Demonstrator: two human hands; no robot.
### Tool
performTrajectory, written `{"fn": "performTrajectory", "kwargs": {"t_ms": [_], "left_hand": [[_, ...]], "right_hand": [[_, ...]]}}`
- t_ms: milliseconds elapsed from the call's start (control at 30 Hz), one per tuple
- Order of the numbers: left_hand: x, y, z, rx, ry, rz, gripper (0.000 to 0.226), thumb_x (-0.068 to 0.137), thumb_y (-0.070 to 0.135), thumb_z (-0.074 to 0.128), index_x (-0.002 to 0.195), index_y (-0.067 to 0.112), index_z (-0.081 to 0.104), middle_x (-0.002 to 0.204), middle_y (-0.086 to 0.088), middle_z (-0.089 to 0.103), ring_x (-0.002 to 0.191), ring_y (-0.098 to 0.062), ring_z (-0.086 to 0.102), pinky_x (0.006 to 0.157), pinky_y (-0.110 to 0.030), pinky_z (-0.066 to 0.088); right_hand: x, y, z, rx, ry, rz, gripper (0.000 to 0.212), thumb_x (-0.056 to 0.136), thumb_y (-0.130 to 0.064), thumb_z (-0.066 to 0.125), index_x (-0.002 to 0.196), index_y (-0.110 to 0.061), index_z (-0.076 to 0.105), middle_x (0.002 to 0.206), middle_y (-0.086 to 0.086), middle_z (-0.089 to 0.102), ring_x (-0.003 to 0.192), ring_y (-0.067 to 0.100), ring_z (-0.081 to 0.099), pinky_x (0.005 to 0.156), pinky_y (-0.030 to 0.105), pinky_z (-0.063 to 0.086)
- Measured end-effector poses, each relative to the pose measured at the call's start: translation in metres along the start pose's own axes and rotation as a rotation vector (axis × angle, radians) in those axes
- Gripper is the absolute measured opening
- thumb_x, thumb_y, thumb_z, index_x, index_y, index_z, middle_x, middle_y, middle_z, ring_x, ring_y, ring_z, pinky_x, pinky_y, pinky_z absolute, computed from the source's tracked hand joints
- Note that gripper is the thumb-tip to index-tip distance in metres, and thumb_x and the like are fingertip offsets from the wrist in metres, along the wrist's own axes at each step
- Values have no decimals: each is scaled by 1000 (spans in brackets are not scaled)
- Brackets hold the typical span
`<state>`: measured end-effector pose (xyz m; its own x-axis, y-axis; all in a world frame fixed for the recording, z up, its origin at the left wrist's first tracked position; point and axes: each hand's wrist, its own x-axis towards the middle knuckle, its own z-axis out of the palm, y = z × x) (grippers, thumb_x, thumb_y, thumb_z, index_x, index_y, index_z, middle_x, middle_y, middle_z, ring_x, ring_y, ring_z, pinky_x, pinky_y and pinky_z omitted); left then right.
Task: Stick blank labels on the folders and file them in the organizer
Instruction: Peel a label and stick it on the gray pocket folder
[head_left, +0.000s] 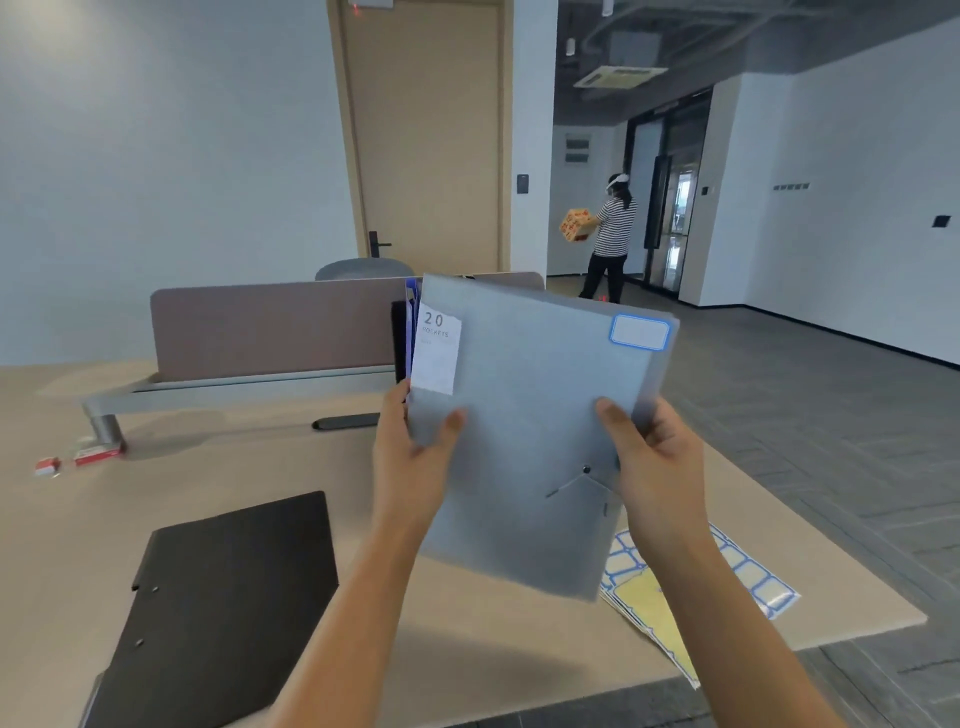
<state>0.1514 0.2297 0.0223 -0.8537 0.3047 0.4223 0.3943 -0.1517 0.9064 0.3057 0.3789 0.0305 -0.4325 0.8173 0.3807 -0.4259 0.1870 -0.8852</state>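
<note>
Grey folder is up in the air over the table, dead center, tilted, with both hands clamped on its edges: left hand at 9 o'clock, right hand at 3. Black folder lies flat at 7 o'clock. Label sheets sit at 4 o'clock. One blue-bordered blank label is stuck at the folder's 1 o'clock corner.
</note>
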Motion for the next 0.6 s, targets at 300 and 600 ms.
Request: {"fn": "performTrajectory", "kwargs": {"t_ms": [300, 600], "left_hand": [[42, -23, 46, -121, -15, -18, 48, 95, 18, 72, 138, 28, 53, 128, 11, 67, 117, -12, 65, 101, -40, 54], [86, -42, 101, 225, -128, 28, 64, 96, 35, 69, 153, 30, 40, 136, 10, 58, 122, -3, 53, 95, -22, 39]], "right_hand": [[30, 29, -26, -139, -89, 98, 17, 98, -10, 72, 113, -17, 77, 107, 2, 82, 96, 20, 75, 88, 50, 60], [69, 46, -38, -217, 205, -75, 13, 102, -17, 69, 89, -16, 71, 79, -6, 74, 72, 9, 62, 68, 25, 49]]}}
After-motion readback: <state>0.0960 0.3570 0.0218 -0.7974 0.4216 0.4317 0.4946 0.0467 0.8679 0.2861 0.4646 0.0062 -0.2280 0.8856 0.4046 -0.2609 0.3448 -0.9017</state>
